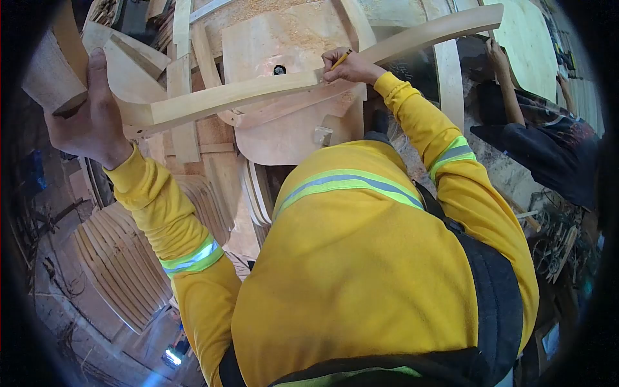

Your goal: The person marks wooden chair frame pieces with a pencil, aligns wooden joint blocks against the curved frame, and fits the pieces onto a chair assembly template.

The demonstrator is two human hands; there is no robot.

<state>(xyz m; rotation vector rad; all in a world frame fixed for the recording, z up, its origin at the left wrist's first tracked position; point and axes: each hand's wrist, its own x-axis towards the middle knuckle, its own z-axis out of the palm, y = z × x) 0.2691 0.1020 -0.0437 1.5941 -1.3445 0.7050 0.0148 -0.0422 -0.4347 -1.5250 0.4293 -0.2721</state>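
"Over by the left edge, what does the left hand (90, 122) have?"

"It's wrapped around a thick wooden block (55, 76), with the thumb up beside it. Whether that block is joined to the long rail (238, 94), I can't tell."

"And the right hand (351, 68)?"

"Pinching a pencil (341, 59) between thumb and fingers, right at the rail. The fingers cover the lower end, so I can't see whether the point touches the wood."

"Where does the rail run?"

"From just beside the left hand, across a pale wooden panel (271, 32), and on past the right hand to the upper right. A second curved strip (296, 106) shows just below it."

"So which step is this?"

"Marking, I'd judge. The next move calls for a steady rail and a light, well-placed stroke; a slip would put the line off."

"Anything farther out?"

"A stack of curved slats (116, 264) at lower left. On the right, another person's hand (498, 61) is at the edge of a pale sheet (532, 48)."
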